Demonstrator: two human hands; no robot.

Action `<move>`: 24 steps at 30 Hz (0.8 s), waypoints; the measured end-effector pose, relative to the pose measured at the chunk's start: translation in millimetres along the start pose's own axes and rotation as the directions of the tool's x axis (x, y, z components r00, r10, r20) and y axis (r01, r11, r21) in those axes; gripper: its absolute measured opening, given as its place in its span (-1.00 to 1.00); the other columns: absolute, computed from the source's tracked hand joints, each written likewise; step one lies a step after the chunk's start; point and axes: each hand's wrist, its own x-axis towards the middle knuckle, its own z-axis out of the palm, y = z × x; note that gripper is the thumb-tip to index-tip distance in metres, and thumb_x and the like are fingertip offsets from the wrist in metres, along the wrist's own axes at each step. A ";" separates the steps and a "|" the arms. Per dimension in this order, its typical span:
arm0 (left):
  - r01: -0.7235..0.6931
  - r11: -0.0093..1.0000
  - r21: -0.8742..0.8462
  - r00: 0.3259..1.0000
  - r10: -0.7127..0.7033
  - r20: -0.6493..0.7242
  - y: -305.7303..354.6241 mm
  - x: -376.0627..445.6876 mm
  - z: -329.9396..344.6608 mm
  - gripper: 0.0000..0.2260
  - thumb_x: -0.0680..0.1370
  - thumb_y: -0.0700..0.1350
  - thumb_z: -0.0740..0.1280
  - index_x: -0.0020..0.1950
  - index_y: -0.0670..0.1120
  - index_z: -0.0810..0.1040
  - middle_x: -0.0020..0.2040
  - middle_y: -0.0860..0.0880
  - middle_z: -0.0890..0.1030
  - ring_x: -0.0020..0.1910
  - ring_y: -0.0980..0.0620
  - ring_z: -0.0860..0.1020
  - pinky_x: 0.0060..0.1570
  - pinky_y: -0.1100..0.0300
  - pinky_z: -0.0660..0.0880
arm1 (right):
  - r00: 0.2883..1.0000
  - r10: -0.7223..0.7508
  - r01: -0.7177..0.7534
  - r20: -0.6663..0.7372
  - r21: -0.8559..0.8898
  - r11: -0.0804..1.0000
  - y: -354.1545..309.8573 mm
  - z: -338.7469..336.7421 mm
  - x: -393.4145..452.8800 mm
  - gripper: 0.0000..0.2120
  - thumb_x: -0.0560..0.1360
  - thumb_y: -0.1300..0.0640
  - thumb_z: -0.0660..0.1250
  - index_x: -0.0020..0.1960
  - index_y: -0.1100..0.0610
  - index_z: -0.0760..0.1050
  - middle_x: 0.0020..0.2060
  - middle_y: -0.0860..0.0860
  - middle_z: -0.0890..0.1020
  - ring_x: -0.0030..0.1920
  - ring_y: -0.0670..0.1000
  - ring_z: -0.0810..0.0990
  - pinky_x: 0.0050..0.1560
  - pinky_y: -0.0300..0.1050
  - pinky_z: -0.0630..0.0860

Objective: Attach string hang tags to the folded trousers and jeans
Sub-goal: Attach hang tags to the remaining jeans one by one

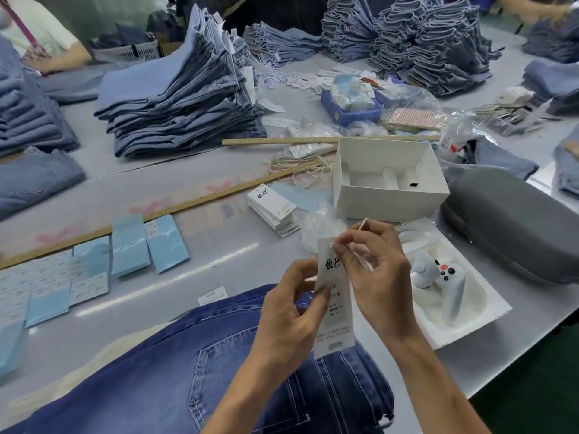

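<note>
Dark jeans [194, 371], hands pinching printed hang tag [333, 308]

Long grey worktable [219, 252] (glossy, overhead light reflected); dark green floor [539, 399] at right.

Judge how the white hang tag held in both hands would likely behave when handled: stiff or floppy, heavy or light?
The hang tag stands upright while the left hand pinches only its edge, so it is probably fairly stiff card. It looks thin, so likely very light and easily bent. The right hand holds a thin string at its top; that likely flops.
</note>
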 end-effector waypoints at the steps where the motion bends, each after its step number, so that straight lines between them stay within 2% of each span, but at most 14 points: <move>1: -0.009 1.000 -0.005 1.000 0.009 0.000 0.3 1.4 0.4 -0.76 0.58 -0.12 0.31 0.17 0.19 0.51 0.10 0.09 0.68 0.18 -0.02 0.63 -0.03 -0.03 0.67 | 0.998 0.066 -0.067 0.023 0.077 0.995 -1.5 0.3 -0.6 -0.95 0.50 0.11 0.45 -0.05 0.03 0.67 0.08 -0.04 0.51 0.10 -0.07 0.61 0.06 -0.22 0.59; 3: -0.045 0.999 -0.009 0.999 0.046 0.020 0.7 4.1 -1.1 -0.71 0.55 -0.14 0.33 0.19 0.19 0.50 0.19 0.11 0.64 0.27 0.01 0.57 0.02 0.05 0.65 | 0.985 0.159 -0.170 0.073 0.192 0.966 -3.1 1.9 -2.9 -0.91 0.49 0.16 0.47 -0.08 -0.02 0.67 0.08 -0.06 0.54 0.08 -0.15 0.62 0.00 -0.31 0.59; 5: -0.096 0.995 -0.006 0.994 0.096 0.043 1.8 6.5 -3.3 -0.72 0.56 -0.06 0.35 0.24 0.19 0.49 0.30 0.13 0.59 0.35 0.05 0.53 0.09 0.18 0.60 | 0.981 0.176 -0.188 0.076 0.202 0.961 -3.5 3.1 -5.3 -0.93 0.48 0.14 0.46 -0.07 -0.01 0.66 0.06 -0.12 0.55 0.07 -0.13 0.64 0.00 -0.34 0.58; 7: -0.085 0.991 -0.100 0.996 0.087 0.018 4.6 9.3 -4.4 -0.73 0.62 0.07 0.28 0.30 0.07 0.55 0.32 0.05 0.60 0.36 -0.01 0.54 0.14 0.11 0.60 | 0.985 0.164 -0.171 0.046 0.230 0.958 -5.0 3.7 -6.5 -0.94 0.46 0.08 0.45 -0.07 -0.01 0.66 0.03 -0.17 0.53 0.03 -0.14 0.65 0.01 -0.35 0.57; 9: -0.041 0.968 -0.248 0.998 0.026 -0.062 5.9 11.1 -5.1 -0.60 0.70 0.15 0.14 0.27 -0.05 0.64 0.25 -0.05 0.66 0.28 -0.07 0.61 0.13 -0.01 0.63 | 0.988 0.150 -0.150 0.019 0.258 0.954 -5.0 4.2 -6.9 -0.94 0.45 0.07 0.46 -0.08 -0.03 0.67 0.03 -0.15 0.53 0.04 -0.14 0.63 0.05 -0.32 0.57; 10: -0.018 0.953 -0.303 0.995 -0.012 -0.097 6.7 13.1 -5.3 -0.60 0.70 0.13 0.13 0.23 -0.05 0.67 0.19 -0.08 0.69 0.22 -0.08 0.64 0.09 -0.02 0.64 | 0.990 0.141 -0.141 0.019 0.260 0.955 -4.7 4.9 -7.4 -0.94 0.45 0.08 0.47 -0.08 -0.03 0.67 0.03 -0.14 0.52 0.05 -0.13 0.63 0.06 -0.30 0.57; 13: -0.005 0.956 -0.292 0.977 -0.057 -0.204 7.1 18.7 -6.6 -0.83 0.66 -0.15 0.30 0.12 0.01 0.69 -0.02 -0.12 0.73 -0.05 -0.05 0.69 -0.08 0.10 0.63 | 0.990 0.133 -0.140 0.046 0.247 0.959 -4.3 9.3 -12.3 -0.95 0.47 0.05 0.46 -0.08 -0.04 0.67 0.05 -0.13 0.49 0.07 -0.01 0.62 0.05 -0.20 0.63; 15: -0.017 0.966 -0.259 0.971 -0.046 -0.235 5.2 21.4 -7.3 -0.83 0.59 -0.28 0.38 0.07 -0.08 0.71 -0.05 -0.12 0.73 -0.08 -0.05 0.70 -0.10 0.17 0.62 | 0.992 0.121 -0.128 0.044 0.221 0.967 -5.8 13.8 -16.5 -0.95 0.47 0.00 0.45 -0.07 -0.10 0.67 0.05 -0.15 0.48 0.08 0.03 0.62 0.05 -0.16 0.63; 17: -0.021 0.961 -0.276 0.969 -0.048 -0.241 5.1 23.3 -6.8 -0.88 0.53 -0.24 0.45 0.05 -0.16 0.71 -0.06 -0.12 0.74 -0.08 -0.07 0.72 -0.11 0.19 0.63 | 0.994 0.107 -0.108 0.017 0.205 0.973 -6.0 17.5 -19.5 -0.93 0.46 -0.02 0.46 -0.08 -0.16 0.67 0.04 -0.14 0.49 0.10 0.03 0.61 0.07 -0.12 0.62; 19: 0.015 0.941 -0.338 0.969 -0.098 -0.228 6.5 24.5 -5.2 -0.86 0.49 -0.18 0.48 0.02 -0.16 0.73 -0.07 -0.15 0.74 -0.09 -0.09 0.72 -0.12 0.18 0.64 | 0.994 0.113 -0.111 0.004 0.225 0.968 -5.4 19.1 -21.2 -0.91 0.45 -0.02 0.46 -0.08 -0.20 0.68 0.04 -0.12 0.50 0.12 0.04 0.61 0.09 -0.07 0.62; 24: 0.145 0.866 -0.479 0.952 -0.254 -0.170 2.5 27.0 -2.3 -0.82 0.45 -0.10 0.49 -0.04 -0.19 0.73 -0.08 -0.24 0.71 -0.09 -0.15 0.70 -0.07 0.06 0.64 | 0.993 0.119 -0.115 -0.001 0.226 0.967 -0.8 18.1 -24.0 -0.90 0.45 0.02 0.50 -0.07 -0.18 0.70 0.03 -0.13 0.52 0.11 0.06 0.62 0.11 -0.06 0.62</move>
